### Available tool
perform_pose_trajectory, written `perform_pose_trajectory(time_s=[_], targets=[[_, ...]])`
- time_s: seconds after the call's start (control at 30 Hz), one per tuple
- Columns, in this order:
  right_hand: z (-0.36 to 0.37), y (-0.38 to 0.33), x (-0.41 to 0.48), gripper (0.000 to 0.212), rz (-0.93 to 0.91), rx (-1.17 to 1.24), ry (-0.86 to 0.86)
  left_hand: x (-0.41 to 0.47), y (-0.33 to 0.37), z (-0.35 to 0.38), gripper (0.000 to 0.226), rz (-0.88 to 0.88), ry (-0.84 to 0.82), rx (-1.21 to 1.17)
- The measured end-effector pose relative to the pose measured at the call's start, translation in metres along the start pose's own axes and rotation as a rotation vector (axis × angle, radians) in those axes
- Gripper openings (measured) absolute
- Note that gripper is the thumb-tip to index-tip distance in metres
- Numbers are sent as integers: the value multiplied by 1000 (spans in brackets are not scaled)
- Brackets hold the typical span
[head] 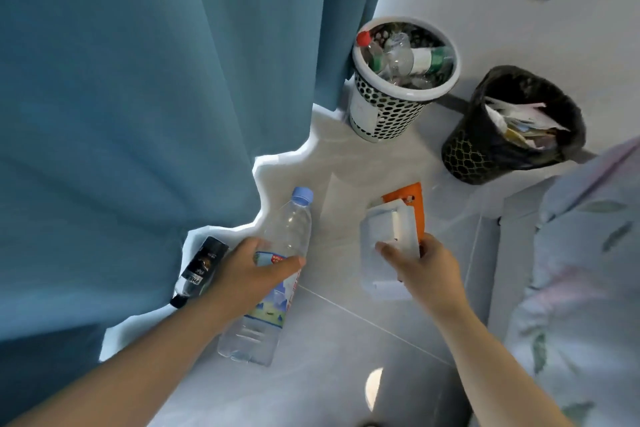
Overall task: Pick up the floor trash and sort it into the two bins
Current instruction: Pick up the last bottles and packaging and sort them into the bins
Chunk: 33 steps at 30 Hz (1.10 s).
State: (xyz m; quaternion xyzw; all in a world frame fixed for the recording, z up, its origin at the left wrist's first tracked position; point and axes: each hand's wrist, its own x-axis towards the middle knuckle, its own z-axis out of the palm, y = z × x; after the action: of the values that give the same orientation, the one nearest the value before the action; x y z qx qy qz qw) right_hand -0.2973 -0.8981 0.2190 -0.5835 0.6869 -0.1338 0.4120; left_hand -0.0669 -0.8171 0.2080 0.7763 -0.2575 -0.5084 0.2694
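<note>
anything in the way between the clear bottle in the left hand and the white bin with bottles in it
Nothing visible does. The left hand grips the clear bottle, and only bare floor lies between it and the white bin. The blue curtain hangs to the left, not across.

The left hand (pixel 256 274) grips a clear bottle (pixel 291 225) around its middle, below the white bin (pixel 384 111), cap toward it. The right hand (pixel 426 270), also below that bin, pinches a white packet (pixel 384 239) and an orange wrapper (pixel 412 198). The white bin holds bottles (pixel 412 59). Just right of it stands a black bin (pixel 474 152) with paper (pixel 519 121). A dark bottle (pixel 201 270) lies to its lower left, at the curtain (pixel 138 80) hem.
</note>
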Motion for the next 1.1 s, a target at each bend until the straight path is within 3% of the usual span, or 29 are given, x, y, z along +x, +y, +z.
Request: perform_pose_trajectory(time_s=[0.2, 0.33, 0.6, 0.83, 1.1], targets=[[-103, -83, -85, 28, 0, 20, 81, -115, 120, -33, 40, 35, -7, -25], [-171, -140, -140, 32, 11, 71, 101, -199, 193, -55, 44, 65, 21, -20], [-297, -227, -238, 30, 46, 167, 161, -349, 297, -86, 28, 140, 50, 15], [-381, -254, -287, 30, 56, 302, 191, -425, 365, -84, 28, 211, 55, 13], [-449, -260, -300, 22, -30, 301, 169, -469, 406, -46, 26, 240, 57, -42]])
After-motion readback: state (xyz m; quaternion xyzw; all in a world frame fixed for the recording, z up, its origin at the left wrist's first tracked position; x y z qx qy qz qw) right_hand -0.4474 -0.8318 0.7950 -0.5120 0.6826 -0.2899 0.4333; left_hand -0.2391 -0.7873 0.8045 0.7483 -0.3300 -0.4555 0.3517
